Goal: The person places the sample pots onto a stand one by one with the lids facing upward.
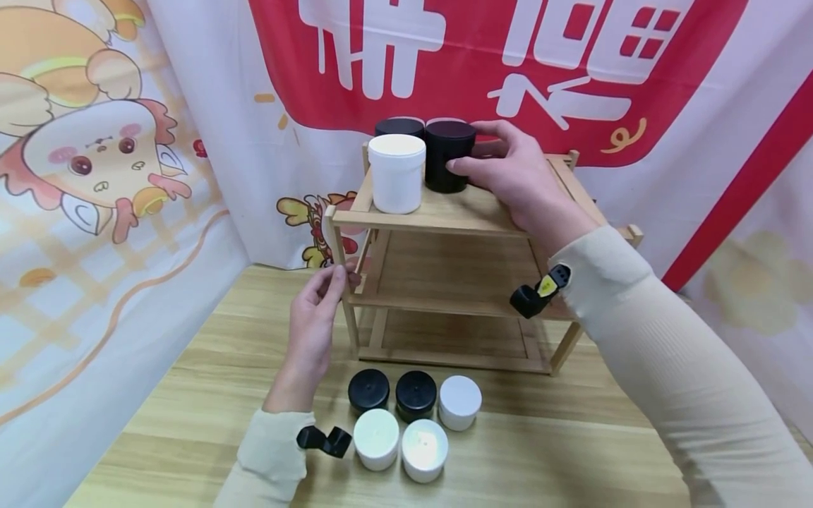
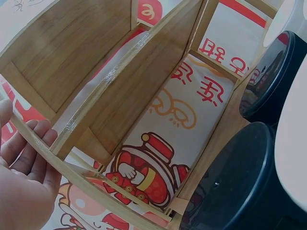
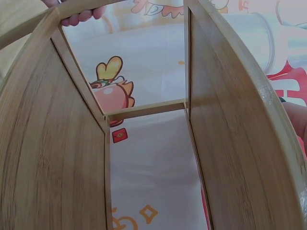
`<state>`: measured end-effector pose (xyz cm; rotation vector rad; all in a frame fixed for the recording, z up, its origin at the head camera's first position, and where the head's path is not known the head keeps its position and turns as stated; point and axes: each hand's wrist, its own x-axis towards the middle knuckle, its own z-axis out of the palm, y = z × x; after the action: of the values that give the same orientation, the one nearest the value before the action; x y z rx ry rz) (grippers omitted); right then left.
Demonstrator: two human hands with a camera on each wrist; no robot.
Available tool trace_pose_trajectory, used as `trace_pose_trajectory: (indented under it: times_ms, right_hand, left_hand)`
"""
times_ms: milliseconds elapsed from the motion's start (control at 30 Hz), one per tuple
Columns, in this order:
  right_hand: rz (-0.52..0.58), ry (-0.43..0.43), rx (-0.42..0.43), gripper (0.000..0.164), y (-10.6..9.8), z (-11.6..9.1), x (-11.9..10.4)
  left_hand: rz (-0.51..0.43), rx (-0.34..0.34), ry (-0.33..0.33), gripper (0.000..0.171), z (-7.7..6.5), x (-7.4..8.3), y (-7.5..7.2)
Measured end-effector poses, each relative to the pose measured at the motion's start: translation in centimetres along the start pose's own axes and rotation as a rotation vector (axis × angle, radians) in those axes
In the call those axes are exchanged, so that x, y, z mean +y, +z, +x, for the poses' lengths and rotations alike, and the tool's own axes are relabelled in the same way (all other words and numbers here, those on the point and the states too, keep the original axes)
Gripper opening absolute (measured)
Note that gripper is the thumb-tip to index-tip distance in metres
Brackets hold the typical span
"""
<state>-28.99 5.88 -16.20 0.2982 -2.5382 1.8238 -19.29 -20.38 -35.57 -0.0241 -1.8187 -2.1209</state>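
The person's right hand [image 1: 517,173] grips a black jar [image 1: 443,168] on or just over the top shelf [image 1: 489,216], beside a white jar [image 1: 397,180], while the left hand [image 1: 311,328] holds the rack's front post [image 1: 336,248]. The step seems to be positioning that jar, so the next move likely calls for a level release. A dark jar [image 1: 399,127] behind is partly hidden, and the right wrist view barely catches the gripping fingers.

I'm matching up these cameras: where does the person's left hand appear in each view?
Head: left hand left of centre, at the wooden rack.
Left wrist: hand at lower left edge.
Right wrist: its fingers, top left.
Shared landmark: the rack, in all three.
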Motion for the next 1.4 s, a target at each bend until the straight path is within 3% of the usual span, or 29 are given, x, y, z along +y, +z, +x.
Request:
trace_pose_trajectory:
  times_ms: [567, 967, 1400]
  right_hand:
    - [-0.005, 0.006, 0.0, 0.074, 0.13, -0.02, -0.38]
    - [0.042, 0.012, 0.079, 0.079, 0.26, -0.45, -0.64]
    - [0.044, -0.039, 0.145, 0.07, 0.2, -0.82, -0.29]
  left_hand:
    - [0.005, 0.005, -0.009, 0.039, 0.1, 0.15, -0.17]
    - [-0.003, 0.001, 0.005, 0.037, -0.05, 0.17, -0.17]
    - [-0.002, -0.011, 0.002, 0.037, -0.06, -0.05, -0.13]
